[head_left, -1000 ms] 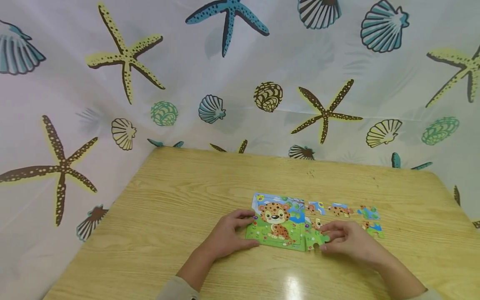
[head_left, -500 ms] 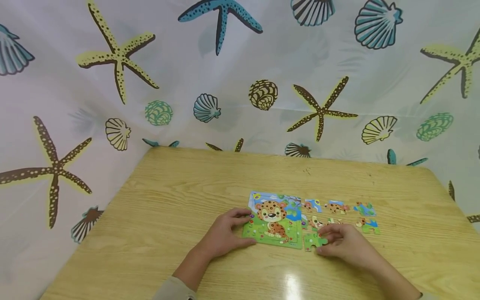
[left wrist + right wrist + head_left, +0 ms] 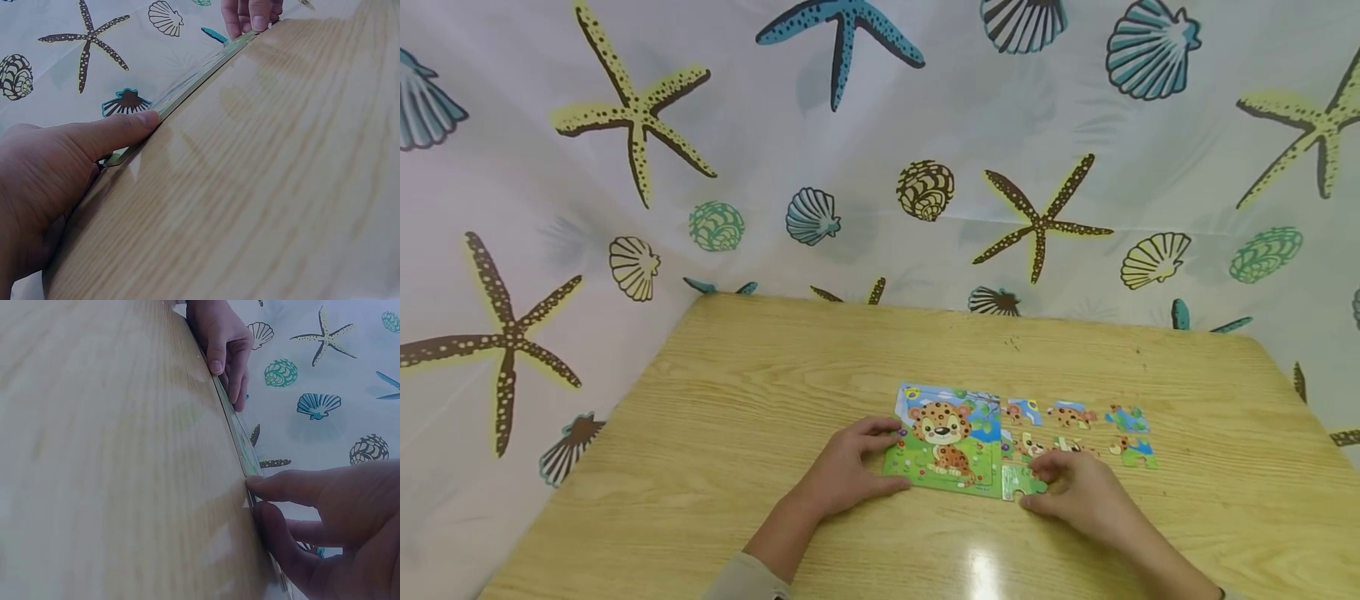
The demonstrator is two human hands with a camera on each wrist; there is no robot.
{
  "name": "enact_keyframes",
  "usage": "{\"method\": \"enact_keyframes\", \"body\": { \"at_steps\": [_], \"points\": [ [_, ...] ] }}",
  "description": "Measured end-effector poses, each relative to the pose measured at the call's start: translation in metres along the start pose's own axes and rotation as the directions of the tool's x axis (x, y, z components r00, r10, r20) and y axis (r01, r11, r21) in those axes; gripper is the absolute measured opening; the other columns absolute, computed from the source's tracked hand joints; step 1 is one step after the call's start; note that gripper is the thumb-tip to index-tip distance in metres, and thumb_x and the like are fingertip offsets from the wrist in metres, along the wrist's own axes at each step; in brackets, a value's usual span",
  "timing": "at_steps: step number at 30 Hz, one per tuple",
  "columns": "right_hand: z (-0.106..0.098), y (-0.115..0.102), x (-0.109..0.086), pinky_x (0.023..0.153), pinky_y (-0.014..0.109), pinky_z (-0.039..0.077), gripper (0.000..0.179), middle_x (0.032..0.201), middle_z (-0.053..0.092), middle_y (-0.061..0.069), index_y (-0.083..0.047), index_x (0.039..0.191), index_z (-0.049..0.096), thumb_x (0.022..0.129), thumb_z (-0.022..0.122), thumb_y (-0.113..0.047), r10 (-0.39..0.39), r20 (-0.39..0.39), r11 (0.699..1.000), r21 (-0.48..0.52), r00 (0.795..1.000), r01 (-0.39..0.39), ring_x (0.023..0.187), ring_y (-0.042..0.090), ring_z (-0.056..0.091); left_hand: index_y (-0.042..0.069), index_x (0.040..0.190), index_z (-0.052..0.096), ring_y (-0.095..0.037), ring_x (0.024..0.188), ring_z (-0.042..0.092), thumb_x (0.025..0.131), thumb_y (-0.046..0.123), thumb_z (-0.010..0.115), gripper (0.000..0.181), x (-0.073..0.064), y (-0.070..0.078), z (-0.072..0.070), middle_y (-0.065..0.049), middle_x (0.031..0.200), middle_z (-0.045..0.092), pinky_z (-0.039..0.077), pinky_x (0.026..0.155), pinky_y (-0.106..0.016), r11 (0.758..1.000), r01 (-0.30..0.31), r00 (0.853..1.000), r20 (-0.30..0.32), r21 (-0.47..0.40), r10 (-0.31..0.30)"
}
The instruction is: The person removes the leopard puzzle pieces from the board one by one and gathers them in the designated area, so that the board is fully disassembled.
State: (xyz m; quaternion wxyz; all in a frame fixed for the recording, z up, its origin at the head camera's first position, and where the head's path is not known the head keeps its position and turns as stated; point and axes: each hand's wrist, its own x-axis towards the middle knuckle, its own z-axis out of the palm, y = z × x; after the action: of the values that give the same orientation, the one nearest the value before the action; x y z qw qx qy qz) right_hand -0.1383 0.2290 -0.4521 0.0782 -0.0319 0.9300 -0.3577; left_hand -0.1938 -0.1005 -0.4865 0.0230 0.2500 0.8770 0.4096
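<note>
In the head view, my left hand rests at the left side of a flat puzzle board with a spotted leopard cub. Its fingers lie loosely spread along the left edge, and its thumb touches the lower-left corner. My right hand pinches the right side of a green puzzle piece between thumb and fingers. That piece lies against the board's lower right edge. The left wrist view shows my left thumb on the board's edge. Right thumb and fingertips meet at the thin edge in the right wrist view.
Several loose pieces lie right of the board in two rows, among them a blue-and-green piece and a corner-like piece. The wooden table meets a white curtain with starfish and shells at its back and left.
My right hand has moved the green piece slightly left and forward, up to the board's right edge. The left hand stays at the board. The head view has shifted slightly.
</note>
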Motion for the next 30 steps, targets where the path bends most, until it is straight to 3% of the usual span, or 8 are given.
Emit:
{"method": "enact_keyframes", "body": {
  "at_steps": [7,14,21,24,27,30],
  "points": [
    [-0.001,-0.001,-0.004,0.090,0.045,0.057,0.050,0.103,0.073,0.000,-0.009,0.113,0.073,0.072,0.090,-0.032,0.041,0.021,0.999,0.008,0.999,-0.041,0.099,0.017,0.066,0.001,0.127,0.066,-0.028,0.135,0.052,0.074,0.034,0.089,0.067,-0.002,-0.001,0.002,-0.002,0.139,0.059,0.042,0.115,-0.047,0.999,0.021,1.000,0.014,-0.026,-0.021],
    [-0.004,-0.003,-0.004,0.079,0.035,0.059,0.051,0.103,0.071,0.002,-0.007,0.115,0.072,0.072,0.090,-0.029,0.041,0.032,0.999,0.030,0.999,-0.042,0.093,0.014,0.065,0.002,0.128,0.066,-0.026,0.135,0.051,0.075,0.038,0.088,0.068,0.000,-0.003,0.001,0.000,0.140,0.058,0.043,0.114,-0.047,0.999,0.012,1.000,0.015,-0.032,-0.012],
    [-0.009,-0.001,-0.002,0.076,0.033,0.058,0.056,0.108,0.069,0.005,-0.009,0.118,0.070,0.072,0.090,-0.033,0.042,0.068,0.995,0.088,0.997,-0.048,0.090,0.015,0.065,0.002,0.128,0.066,-0.026,0.135,0.052,0.075,0.038,0.088,0.067,0.001,-0.003,0.000,0.001,0.139,0.058,0.044,0.114,-0.046,1.000,0.010,1.000,0.016,-0.021,-0.010],
    [-0.014,0.001,0.001,0.077,0.030,0.059,0.058,0.119,0.066,0.013,-0.005,0.124,0.066,0.076,0.087,-0.030,0.014,0.125,0.970,0.240,0.992,-0.044,0.095,0.021,0.068,0.002,0.128,0.066,-0.026,0.135,0.052,0.075,0.037,0.088,0.067,0.001,-0.002,-0.001,0.000,0.139,0.058,0.043,0.114,-0.047,1.000,0.004,1.000,0.012,-0.017,-0.003],
    [-0.019,0.005,0.004,0.078,0.030,0.061,0.060,0.126,0.059,0.021,-0.001,0.133,0.060,0.082,0.083,-0.025,-0.039,0.200,0.909,0.414,0.979,-0.049,0.101,0.027,0.070,0.002,0.128,0.066,-0.027,0.135,0.052,0.075,0.036,0.088,0.067,0.001,-0.001,-0.001,0.000,0.139,0.058,0.043,0.114,-0.047,1.000,0.002,1.000,0.013,-0.020,-0.002],
    [-0.021,0.008,0.007,0.080,0.030,0.061,0.061,0.124,0.057,0.023,0.000,0.137,0.056,0.086,0.080,-0.022,-0.093,0.244,0.874,0.485,0.965,-0.039,0.101,0.025,0.072,0.002,0.128,0.066,-0.026,0.135,0.051,0.075,0.037,0.088,0.067,0.000,-0.001,-0.001,0.000,0.140,0.058,0.043,0.114,-0.047,1.000,0.007,1.000,0.015,-0.019,-0.007]
  ]
}}
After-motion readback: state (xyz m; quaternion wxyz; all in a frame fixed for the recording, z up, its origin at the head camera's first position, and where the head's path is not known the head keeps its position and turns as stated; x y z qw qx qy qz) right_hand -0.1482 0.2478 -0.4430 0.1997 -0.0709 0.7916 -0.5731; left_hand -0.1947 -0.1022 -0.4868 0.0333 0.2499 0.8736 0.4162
